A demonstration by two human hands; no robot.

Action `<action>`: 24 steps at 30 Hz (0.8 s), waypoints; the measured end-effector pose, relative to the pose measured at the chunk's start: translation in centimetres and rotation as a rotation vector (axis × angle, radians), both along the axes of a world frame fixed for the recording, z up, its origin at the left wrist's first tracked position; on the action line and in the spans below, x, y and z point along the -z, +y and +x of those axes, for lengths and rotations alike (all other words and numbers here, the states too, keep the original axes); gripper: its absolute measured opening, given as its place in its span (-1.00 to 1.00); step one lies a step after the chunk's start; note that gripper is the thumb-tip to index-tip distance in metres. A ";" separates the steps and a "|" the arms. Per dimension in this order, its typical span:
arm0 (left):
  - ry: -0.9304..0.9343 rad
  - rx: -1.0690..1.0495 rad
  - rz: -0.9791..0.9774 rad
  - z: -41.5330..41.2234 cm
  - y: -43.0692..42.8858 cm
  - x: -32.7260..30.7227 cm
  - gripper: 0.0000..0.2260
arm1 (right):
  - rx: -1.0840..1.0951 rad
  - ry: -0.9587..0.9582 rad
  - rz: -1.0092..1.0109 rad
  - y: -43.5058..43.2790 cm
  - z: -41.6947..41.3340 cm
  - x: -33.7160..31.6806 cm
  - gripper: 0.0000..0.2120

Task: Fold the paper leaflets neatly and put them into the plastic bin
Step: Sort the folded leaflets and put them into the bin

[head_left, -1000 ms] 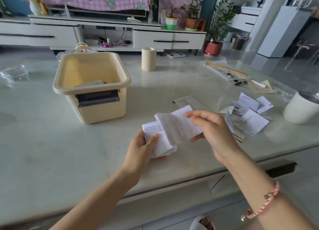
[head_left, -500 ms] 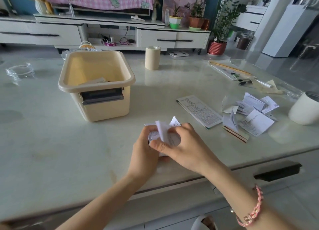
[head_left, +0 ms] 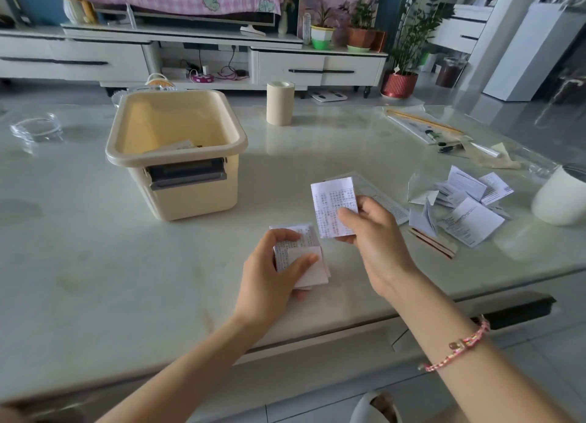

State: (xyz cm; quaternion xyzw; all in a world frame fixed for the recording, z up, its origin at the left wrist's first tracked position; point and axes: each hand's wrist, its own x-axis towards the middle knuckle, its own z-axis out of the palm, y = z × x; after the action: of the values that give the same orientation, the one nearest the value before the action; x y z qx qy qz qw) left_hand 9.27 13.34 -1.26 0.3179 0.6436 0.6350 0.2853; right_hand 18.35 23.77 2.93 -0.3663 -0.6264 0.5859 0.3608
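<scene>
Two hands are up over the pale marble counter (head_left: 95, 264), with one folded leaflet in each. The left hand (head_left: 272, 280) curls thumb and fingers round a small white printed leaflet folded into a thick packet (head_left: 304, 251), held low over the counter's near part. The right hand (head_left: 374, 241) pinches a second folded white leaflet (head_left: 331, 207) near its lower right corner, thumb in front. That sheet is upright, a little higher and just right of the first. I cannot tell whether the two papers touch.

One cream rectangular plastic bin (head_left: 196, 203) stands open-topped to the left and farther back, with one grey latch (head_left: 187, 175) on its near wall. One folded paper (head_left: 177, 146) shows inside, against that wall.

One long flat printed leaflet (head_left: 383, 197) lies behind the right hand. Further right there's a loose heap of white leaflets (head_left: 469, 216), at least five, too overlapped for an exact count. One beige roll (head_left: 280, 102) stands beyond the bin, one white cup (head_left: 558, 200) sits at the right edge, and one clear glass dish (head_left: 36, 130) is far left.
</scene>
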 end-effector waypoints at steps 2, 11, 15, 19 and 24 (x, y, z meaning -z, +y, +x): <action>0.003 -0.003 0.003 0.0 -0.1 -0.1 -0.82 | -0.023 0.042 -0.040 -0.4 -0.4 0.3 -0.83; -0.003 -0.040 0.021 0.2 -0.5 -0.2 -0.73 | -0.039 -0.122 0.028 -0.9 -0.7 2.1 -0.88; -0.012 -0.083 0.070 -0.4 0.1 -0.4 -0.75 | -0.112 -0.249 0.131 -0.4 -0.7 2.6 -0.74; -0.083 -0.158 0.122 -1.0 0.6 -0.2 -0.75 | -0.201 -0.299 0.257 -0.8 -0.3 2.1 -0.77; -0.107 -0.155 0.124 -0.6 0.4 -0.2 -0.84 | -0.075 -0.184 0.316 -2.5 0.1 2.4 -0.94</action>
State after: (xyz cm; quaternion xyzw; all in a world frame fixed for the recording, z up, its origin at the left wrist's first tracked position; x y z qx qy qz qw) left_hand 8.66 13.72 -1.04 0.2497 0.6097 0.7098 0.2493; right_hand 18.40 21.26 0.55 -0.3337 -0.7540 0.4573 0.3331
